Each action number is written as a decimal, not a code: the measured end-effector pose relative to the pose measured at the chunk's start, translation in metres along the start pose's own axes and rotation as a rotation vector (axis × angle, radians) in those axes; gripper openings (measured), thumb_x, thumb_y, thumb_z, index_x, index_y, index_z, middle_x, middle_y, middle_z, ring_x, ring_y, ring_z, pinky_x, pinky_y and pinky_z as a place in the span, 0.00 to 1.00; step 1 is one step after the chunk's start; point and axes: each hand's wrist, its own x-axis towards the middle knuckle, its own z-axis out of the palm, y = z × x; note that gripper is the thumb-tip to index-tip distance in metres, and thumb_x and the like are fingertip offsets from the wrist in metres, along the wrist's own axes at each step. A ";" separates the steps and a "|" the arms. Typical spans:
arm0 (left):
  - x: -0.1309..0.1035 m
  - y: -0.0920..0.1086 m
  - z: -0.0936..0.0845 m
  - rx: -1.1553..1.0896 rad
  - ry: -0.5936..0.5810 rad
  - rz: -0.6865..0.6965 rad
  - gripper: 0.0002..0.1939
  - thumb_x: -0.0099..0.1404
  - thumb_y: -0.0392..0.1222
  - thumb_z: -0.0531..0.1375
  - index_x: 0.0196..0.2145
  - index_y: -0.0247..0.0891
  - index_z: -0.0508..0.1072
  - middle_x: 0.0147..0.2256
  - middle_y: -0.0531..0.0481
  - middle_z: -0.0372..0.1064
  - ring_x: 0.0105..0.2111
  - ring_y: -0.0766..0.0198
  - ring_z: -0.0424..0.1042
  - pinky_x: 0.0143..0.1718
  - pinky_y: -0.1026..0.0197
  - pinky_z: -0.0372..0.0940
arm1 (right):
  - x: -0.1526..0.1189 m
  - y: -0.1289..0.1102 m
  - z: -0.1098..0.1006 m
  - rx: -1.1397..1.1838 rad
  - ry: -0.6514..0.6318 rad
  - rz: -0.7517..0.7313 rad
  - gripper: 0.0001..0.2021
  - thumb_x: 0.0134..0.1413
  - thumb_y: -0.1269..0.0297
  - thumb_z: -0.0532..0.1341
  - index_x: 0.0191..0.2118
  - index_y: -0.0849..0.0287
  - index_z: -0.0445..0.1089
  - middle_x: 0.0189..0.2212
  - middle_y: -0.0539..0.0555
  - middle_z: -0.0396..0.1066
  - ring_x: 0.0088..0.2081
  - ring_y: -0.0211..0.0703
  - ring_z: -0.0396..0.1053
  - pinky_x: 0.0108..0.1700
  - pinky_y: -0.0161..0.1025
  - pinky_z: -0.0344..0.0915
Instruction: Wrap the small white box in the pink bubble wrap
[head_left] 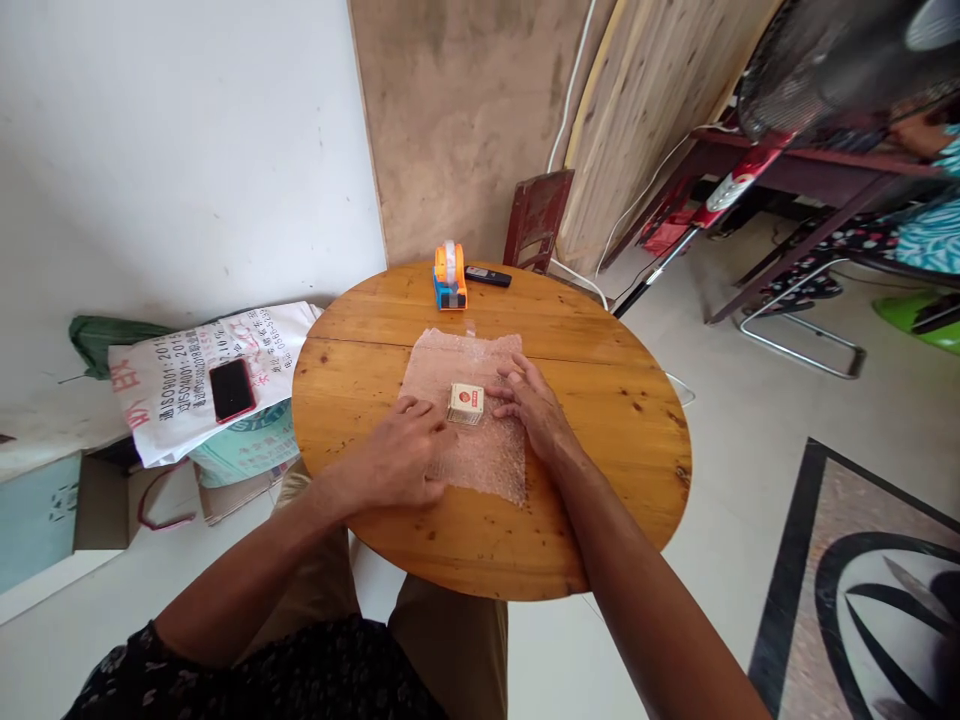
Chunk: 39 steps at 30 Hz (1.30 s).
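Observation:
A small cream-coloured box (466, 399) with red print sits near the middle of a sheet of bubble wrap (480, 465). The sheet lies spread on the round wooden table (600, 400). My left hand (401, 452) rests palm down on the left part of the wrap, its fingers slightly bent and apart, holding nothing. On the other side, my right hand (531, 402) lies over the wrap's right edge with fingers stretched out. Those fingertips point at the box's right side; whether they touch it is hard to tell.
At the table's far edge stand an orange-and-blue tape dispenser (450, 278) and a black remote control (489, 276). A phone (232, 389) lies on white sacks (180, 350) to the left. Behind are a chair (536, 220) and a standing fan (731, 190). Someone sits at a desk (817, 170).

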 end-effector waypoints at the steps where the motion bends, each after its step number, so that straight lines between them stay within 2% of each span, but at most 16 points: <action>1: -0.003 0.003 0.002 0.028 -0.024 -0.005 0.14 0.56 0.43 0.62 0.41 0.36 0.74 0.44 0.41 0.71 0.48 0.49 0.67 0.54 0.47 0.59 | 0.000 0.000 0.000 0.001 0.003 -0.001 0.30 0.60 0.53 0.55 0.67 0.48 0.53 0.61 0.60 0.62 0.47 0.46 0.75 0.32 0.36 0.76; 5: -0.008 0.007 0.018 0.086 -0.038 0.007 0.11 0.57 0.38 0.60 0.39 0.35 0.73 0.45 0.41 0.70 0.48 0.50 0.66 0.54 0.47 0.58 | 0.000 0.000 0.001 0.027 0.011 0.000 0.28 0.60 0.53 0.56 0.65 0.49 0.56 0.61 0.61 0.63 0.47 0.46 0.75 0.32 0.37 0.75; 10: -0.003 0.008 0.035 0.081 0.071 -0.001 0.05 0.60 0.34 0.57 0.35 0.35 0.73 0.41 0.42 0.72 0.45 0.51 0.68 0.51 0.48 0.60 | -0.002 0.000 0.001 0.075 0.020 0.010 0.25 0.58 0.53 0.58 0.60 0.50 0.61 0.60 0.59 0.64 0.45 0.45 0.75 0.31 0.35 0.73; 14: 0.006 0.005 0.031 -0.072 0.252 -0.119 0.06 0.62 0.32 0.56 0.32 0.36 0.73 0.38 0.45 0.74 0.42 0.56 0.71 0.48 0.53 0.64 | -0.003 -0.002 0.000 0.143 0.002 0.020 0.22 0.54 0.50 0.62 0.53 0.50 0.66 0.57 0.57 0.67 0.45 0.45 0.74 0.31 0.37 0.72; 16: 0.016 0.000 0.025 -0.135 0.332 -0.189 0.05 0.60 0.33 0.57 0.32 0.36 0.73 0.39 0.45 0.75 0.43 0.56 0.72 0.47 0.54 0.65 | -0.005 -0.006 -0.001 0.180 -0.003 0.025 0.22 0.52 0.48 0.64 0.51 0.51 0.67 0.53 0.56 0.71 0.45 0.46 0.74 0.35 0.39 0.73; 18: 0.029 -0.008 0.020 -0.186 0.365 -0.276 0.04 0.59 0.34 0.58 0.31 0.37 0.73 0.39 0.45 0.75 0.42 0.56 0.73 0.48 0.54 0.65 | -0.007 -0.010 -0.003 0.221 -0.002 0.024 0.23 0.50 0.45 0.64 0.49 0.52 0.68 0.48 0.56 0.74 0.47 0.48 0.73 0.42 0.43 0.72; 20: 0.043 -0.016 0.017 -0.246 0.309 -0.370 0.04 0.59 0.35 0.58 0.32 0.37 0.74 0.39 0.45 0.75 0.41 0.56 0.74 0.45 0.56 0.67 | -0.010 -0.016 -0.005 0.272 -0.026 0.021 0.26 0.51 0.40 0.62 0.48 0.52 0.69 0.45 0.56 0.76 0.48 0.50 0.73 0.47 0.47 0.70; 22: 0.055 -0.023 0.015 -0.288 0.266 -0.464 0.04 0.59 0.37 0.59 0.32 0.37 0.75 0.40 0.44 0.76 0.41 0.55 0.74 0.43 0.57 0.67 | -0.014 -0.021 -0.008 0.313 -0.077 0.020 0.29 0.50 0.36 0.61 0.49 0.52 0.69 0.45 0.57 0.76 0.48 0.52 0.73 0.46 0.49 0.70; 24: 0.063 -0.028 0.017 -0.352 0.232 -0.531 0.05 0.58 0.39 0.60 0.32 0.37 0.75 0.39 0.45 0.76 0.39 0.57 0.74 0.40 0.59 0.67 | -0.017 -0.024 -0.010 0.299 -0.114 0.007 0.30 0.46 0.37 0.64 0.50 0.51 0.68 0.46 0.57 0.76 0.47 0.52 0.73 0.46 0.48 0.70; 26: 0.068 -0.031 0.021 -0.452 0.230 -0.565 0.05 0.57 0.40 0.61 0.31 0.37 0.74 0.35 0.48 0.76 0.35 0.60 0.73 0.36 0.61 0.66 | -0.018 -0.025 -0.011 0.226 -0.111 -0.012 0.32 0.41 0.42 0.70 0.51 0.51 0.69 0.45 0.55 0.76 0.45 0.50 0.73 0.46 0.46 0.69; 29: 0.070 -0.033 0.029 -0.632 0.265 -0.563 0.06 0.55 0.40 0.61 0.32 0.37 0.73 0.29 0.52 0.73 0.29 0.64 0.69 0.30 0.65 0.61 | -0.014 -0.019 -0.010 0.087 -0.085 -0.004 0.31 0.35 0.49 0.74 0.48 0.53 0.71 0.37 0.52 0.76 0.39 0.47 0.73 0.43 0.44 0.68; 32: 0.071 -0.034 0.035 -0.769 0.290 -0.534 0.06 0.55 0.41 0.60 0.30 0.37 0.70 0.24 0.56 0.66 0.25 0.68 0.62 0.26 0.67 0.55 | -0.009 -0.011 -0.009 0.027 -0.101 0.058 0.27 0.32 0.51 0.74 0.42 0.56 0.73 0.29 0.50 0.74 0.29 0.43 0.70 0.35 0.42 0.67; 35: 0.069 -0.036 0.035 -0.864 0.282 -0.498 0.06 0.53 0.41 0.60 0.28 0.36 0.68 0.23 0.57 0.63 0.23 0.70 0.59 0.25 0.67 0.53 | -0.010 -0.010 -0.009 0.013 -0.174 0.115 0.25 0.33 0.54 0.72 0.41 0.56 0.72 0.27 0.49 0.73 0.25 0.40 0.67 0.30 0.39 0.64; 39: 0.062 -0.037 0.031 -0.964 0.182 -0.462 0.07 0.50 0.41 0.60 0.28 0.36 0.67 0.22 0.58 0.62 0.22 0.71 0.57 0.24 0.68 0.52 | -0.022 -0.021 -0.011 -0.042 -0.316 0.150 0.24 0.38 0.57 0.70 0.45 0.57 0.71 0.26 0.48 0.72 0.25 0.38 0.67 0.29 0.36 0.64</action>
